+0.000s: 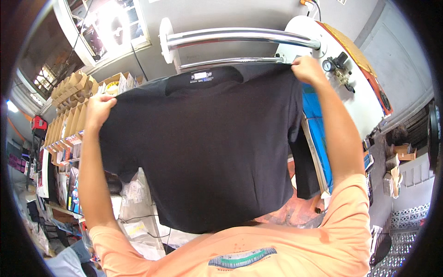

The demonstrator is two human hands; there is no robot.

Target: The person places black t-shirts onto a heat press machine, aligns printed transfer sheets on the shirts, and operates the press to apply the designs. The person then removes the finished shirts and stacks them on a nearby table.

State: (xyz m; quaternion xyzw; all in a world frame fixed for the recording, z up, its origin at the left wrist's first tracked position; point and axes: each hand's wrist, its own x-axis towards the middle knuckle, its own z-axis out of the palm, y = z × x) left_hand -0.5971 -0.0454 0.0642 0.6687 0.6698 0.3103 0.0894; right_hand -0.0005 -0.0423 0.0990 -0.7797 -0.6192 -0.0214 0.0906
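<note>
A black T-shirt (207, 143) hangs spread out in front of me, held up by its two shoulders. Its collar with a pale printed neck label faces me at the top. My left hand (99, 111) is closed on the shirt's left shoulder edge. On the other side, my right hand (308, 70) pinches the right shoulder edge, a little higher than the left. Both arms are stretched out, and the cloth hangs down close to my chest.
Behind the shirt stands a white machine (355, 92) with chrome rollers (240, 38) and a pressure gauge (327, 65). Cardboard compartment boxes (67, 122) fill shelving at left. A blue sheet (320, 138) lies below my right arm. Cables and plastic bags (136, 196) are at lower left.
</note>
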